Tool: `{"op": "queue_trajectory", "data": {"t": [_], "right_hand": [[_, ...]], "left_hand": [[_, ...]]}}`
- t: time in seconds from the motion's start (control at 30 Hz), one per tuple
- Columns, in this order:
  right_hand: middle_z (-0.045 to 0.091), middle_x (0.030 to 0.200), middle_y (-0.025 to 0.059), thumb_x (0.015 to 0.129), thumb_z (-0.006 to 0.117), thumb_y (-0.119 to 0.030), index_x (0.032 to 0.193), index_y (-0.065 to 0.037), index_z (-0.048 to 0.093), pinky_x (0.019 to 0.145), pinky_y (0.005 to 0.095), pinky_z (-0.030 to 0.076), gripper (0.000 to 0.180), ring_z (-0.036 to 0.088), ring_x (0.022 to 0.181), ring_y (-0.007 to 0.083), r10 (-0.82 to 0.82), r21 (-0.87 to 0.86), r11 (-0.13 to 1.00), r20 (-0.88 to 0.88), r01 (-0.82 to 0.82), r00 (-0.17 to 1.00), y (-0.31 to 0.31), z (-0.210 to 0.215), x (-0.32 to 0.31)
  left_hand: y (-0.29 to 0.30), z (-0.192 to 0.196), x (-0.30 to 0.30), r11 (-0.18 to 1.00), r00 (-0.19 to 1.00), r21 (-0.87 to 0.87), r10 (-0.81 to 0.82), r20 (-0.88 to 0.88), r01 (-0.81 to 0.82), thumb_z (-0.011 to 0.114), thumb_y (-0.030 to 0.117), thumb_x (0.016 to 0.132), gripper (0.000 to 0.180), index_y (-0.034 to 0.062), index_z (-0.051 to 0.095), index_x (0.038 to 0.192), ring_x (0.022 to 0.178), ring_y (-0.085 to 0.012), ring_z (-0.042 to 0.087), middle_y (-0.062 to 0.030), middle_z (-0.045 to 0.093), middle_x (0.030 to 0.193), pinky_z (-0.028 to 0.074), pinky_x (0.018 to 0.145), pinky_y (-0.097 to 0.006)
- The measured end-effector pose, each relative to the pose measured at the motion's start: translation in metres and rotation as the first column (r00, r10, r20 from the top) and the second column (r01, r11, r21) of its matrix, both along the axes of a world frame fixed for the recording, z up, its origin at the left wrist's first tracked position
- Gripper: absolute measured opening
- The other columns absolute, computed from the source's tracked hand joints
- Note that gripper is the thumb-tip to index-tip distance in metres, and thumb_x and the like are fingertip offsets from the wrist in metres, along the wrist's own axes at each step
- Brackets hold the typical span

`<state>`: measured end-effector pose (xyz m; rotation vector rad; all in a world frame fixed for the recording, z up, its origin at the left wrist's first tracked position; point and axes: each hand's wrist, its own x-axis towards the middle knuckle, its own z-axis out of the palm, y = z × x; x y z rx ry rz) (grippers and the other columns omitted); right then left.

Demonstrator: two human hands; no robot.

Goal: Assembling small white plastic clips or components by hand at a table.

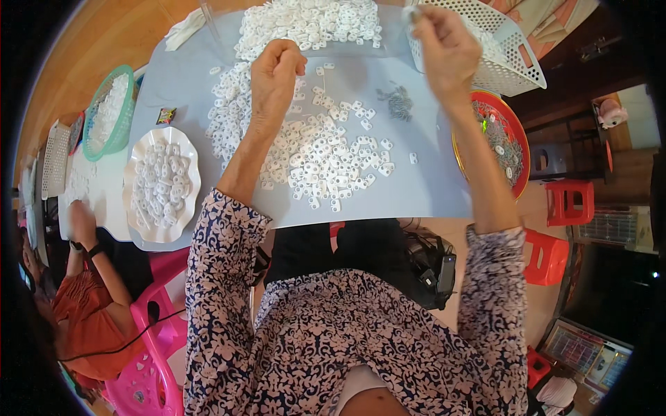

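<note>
My left hand is closed in a fist above the loose white pieces; whatever may be inside it is hidden. My right hand is raised beside the white basket, fingers pinched around something small and pale, too blurred to name. Below and between the hands, many small white plastic pieces with two holes lie scattered on the grey-blue table. A bigger heap of white pieces rises at the far edge. Short grey metal pins form a little pile left of my right forearm.
At the right edge stands a red round tray of metal pins, partly behind my forearm. A white perforated basket is beyond it. To the left are a scalloped white plate of pieces, a green basket and another person's hand.
</note>
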<state>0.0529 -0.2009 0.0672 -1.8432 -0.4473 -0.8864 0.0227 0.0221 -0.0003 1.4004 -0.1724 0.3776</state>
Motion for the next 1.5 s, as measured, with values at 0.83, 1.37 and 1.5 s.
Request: {"op": "queue_trajectory", "data": {"t": [0.83,1.37,1.5], "right_hand": [[0.064,0.076,0.0165,0.076,0.062,-0.008,0.085,0.0,0.066,0.068,0.0409,0.049,0.012,0.061,0.071,0.0341,0.052,-0.785,0.516,-0.369,-0.342,0.928,0.062,-0.052,0.03],[0.058,0.065,-0.0003,0.082,0.065,-0.013,0.081,-0.002,0.064,0.054,0.0212,0.04,0.011,0.05,0.059,0.0059,0.317,-0.117,0.816,-0.729,-0.567,0.607,0.04,-0.033,0.01],[0.055,0.064,-0.0028,0.086,0.062,-0.013,0.083,-0.003,0.065,0.052,0.0198,0.038,0.01,0.048,0.058,0.0044,0.393,0.021,0.813,-0.757,-0.581,0.522,0.04,-0.03,0.005]], "left_hand": [[0.002,0.008,-0.001,0.998,0.997,-0.015,0.053,-0.052,-0.054,0.045,0.018,0.091,0.019,0.0021,0.056,0.09,0.064,-0.0093,0.05,-0.0043,0.057,0.068,0.043,0.061,-0.024],[-0.004,-0.002,-0.003,0.921,0.981,0.353,-0.115,-0.157,0.165,0.048,0.017,0.087,0.02,0.0009,0.06,0.088,0.059,-0.0072,0.048,-0.0045,0.061,0.07,0.04,0.054,-0.024],[-0.003,-0.002,-0.005,0.915,0.952,0.298,-0.213,-0.218,0.272,0.048,0.016,0.087,0.02,0.0005,0.06,0.087,0.061,-0.0072,0.049,-0.0036,0.061,0.069,0.041,0.056,-0.024]]}}
